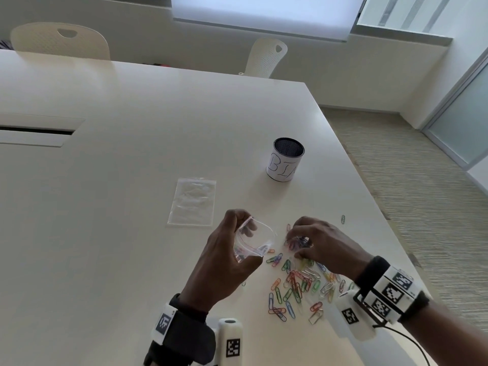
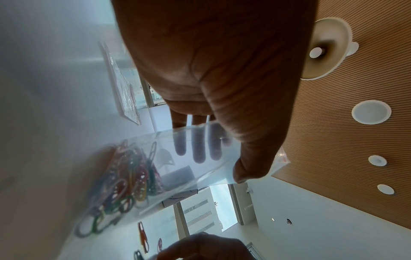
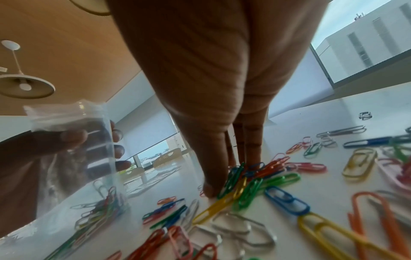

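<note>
My left hand (image 1: 232, 249) grips a small clear zip bag (image 1: 254, 240) just above the white table (image 1: 132, 207), its mouth held wide toward the right. Thumb and fingers (image 2: 199, 147) pinch the bag's wall, and several coloured paper clips (image 2: 129, 177) lie in its bottom. My right hand (image 1: 314, 241) pinches a bunch of coloured paper clips (image 3: 246, 176) between thumb and fingertips, low over the table. A scattered pile of paper clips (image 1: 298, 283) covers the table under and behind that hand. The bag (image 3: 73, 146) hangs to the left in the right wrist view.
A second, flat clear bag (image 1: 192, 202) lies left of the hands. A mesh cup with a white paper label (image 1: 286, 159) stands farther back. One stray clip (image 1: 343, 219) lies near the table's right edge. Two white chairs (image 1: 266, 58) stand behind the table.
</note>
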Motion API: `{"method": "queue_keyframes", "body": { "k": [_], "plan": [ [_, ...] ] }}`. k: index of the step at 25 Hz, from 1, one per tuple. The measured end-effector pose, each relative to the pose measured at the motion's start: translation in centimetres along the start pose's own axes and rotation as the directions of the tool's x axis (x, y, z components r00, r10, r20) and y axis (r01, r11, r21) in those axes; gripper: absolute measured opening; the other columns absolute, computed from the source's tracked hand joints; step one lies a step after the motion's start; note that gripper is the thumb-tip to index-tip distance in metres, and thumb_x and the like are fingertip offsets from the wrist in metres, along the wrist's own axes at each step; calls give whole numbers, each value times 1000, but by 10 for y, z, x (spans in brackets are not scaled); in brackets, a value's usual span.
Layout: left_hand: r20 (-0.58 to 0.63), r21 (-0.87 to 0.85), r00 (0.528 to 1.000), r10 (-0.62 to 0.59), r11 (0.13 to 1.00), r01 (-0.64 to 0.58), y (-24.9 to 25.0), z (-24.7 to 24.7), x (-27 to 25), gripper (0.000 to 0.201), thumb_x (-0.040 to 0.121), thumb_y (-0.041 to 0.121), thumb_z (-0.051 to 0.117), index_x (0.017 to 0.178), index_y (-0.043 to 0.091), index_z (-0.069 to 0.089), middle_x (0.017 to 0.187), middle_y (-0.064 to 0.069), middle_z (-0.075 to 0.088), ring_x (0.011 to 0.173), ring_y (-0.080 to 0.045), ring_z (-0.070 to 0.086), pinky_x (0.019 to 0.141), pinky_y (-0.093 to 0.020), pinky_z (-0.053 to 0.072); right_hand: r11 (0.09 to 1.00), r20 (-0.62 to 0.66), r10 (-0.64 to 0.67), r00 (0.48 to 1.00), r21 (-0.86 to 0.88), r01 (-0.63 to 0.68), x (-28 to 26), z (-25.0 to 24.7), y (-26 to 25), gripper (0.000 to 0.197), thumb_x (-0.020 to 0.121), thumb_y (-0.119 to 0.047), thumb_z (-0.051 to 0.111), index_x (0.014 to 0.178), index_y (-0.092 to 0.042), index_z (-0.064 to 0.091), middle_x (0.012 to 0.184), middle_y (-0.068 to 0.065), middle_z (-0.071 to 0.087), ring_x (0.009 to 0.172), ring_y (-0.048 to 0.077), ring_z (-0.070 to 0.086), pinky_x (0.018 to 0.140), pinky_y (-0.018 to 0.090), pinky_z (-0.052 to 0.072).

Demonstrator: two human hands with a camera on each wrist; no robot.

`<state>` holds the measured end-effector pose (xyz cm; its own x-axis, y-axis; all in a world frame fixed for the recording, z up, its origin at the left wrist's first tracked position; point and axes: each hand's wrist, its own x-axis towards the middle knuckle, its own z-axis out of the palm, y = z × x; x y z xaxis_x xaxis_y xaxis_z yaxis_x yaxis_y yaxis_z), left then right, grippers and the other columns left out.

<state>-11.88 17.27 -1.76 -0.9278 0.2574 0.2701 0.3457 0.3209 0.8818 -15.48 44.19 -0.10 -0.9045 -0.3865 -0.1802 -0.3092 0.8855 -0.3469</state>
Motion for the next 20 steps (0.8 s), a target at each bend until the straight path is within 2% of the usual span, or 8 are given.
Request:
{"method": "queue_keyframes", "body": {
  "k": [3,6,9,13,16,18,20],
  "plan": [
    [2,6,1000,-6,1000,6,1,0,0,56,83,15,86,123,22,47,113,6,63,110,-9,65,84,-4,50,999,-59,-29,998,-35,27,0,9,-3,15,96,-23,72,110,-22,77,120,-8,69,90,4,69,75,3,49],
    [9,5,1000,-10,1000,10,1,0,0,56,83,15,86,123,21,47,114,7,63,111,-7,64,84,-4,50,997,-81,-54,995,-67,48,1,15,-3,10,97,-19,70,101,-18,79,111,-5,73,82,4,68,64,-1,45],
    [16,-3,1000,-10,1000,10,2,2,0,55,83,16,85,124,20,47,115,11,62,113,-6,63,83,-6,52,1000,-117,-23,993,7,24,3,10,0,7,93,-12,75,94,-15,81,101,-2,76,80,5,69,68,7,52],
    [26,-4,1000,-3,1000,3,3,5,-1,55,83,19,85,123,23,47,114,17,62,114,-6,63,85,-10,54,958,-137,88,987,282,-47,-2,-12,2,9,86,-9,83,92,-15,83,90,-6,80,79,4,75,79,19,62],
    [27,-1,1000,1,1000,-1,2,5,-1,55,83,21,85,123,25,47,114,17,62,114,-7,63,86,-10,54,832,-131,151,980,553,-54,-9,-35,-7,11,84,-3,83,93,-10,83,87,3,83,83,16,80,83,28,65],
    [26,5,1000,2,1000,-2,2,5,-1,55,84,22,85,123,27,47,114,17,62,114,-6,63,86,-11,54,735,-146,147,978,678,-9,-15,-51,-22,13,84,-1,82,95,-7,82,88,7,83,86,22,80,83,27,63],
    [25,8,1000,-4,1000,4,2,5,-1,55,83,19,84,122,27,47,114,19,62,113,-7,63,86,-14,55,683,-185,120,975,729,54,-21,-66,-42,14,83,0,80,97,-5,81,89,7,83,85,21,80,80,23,62]
  ]
}}
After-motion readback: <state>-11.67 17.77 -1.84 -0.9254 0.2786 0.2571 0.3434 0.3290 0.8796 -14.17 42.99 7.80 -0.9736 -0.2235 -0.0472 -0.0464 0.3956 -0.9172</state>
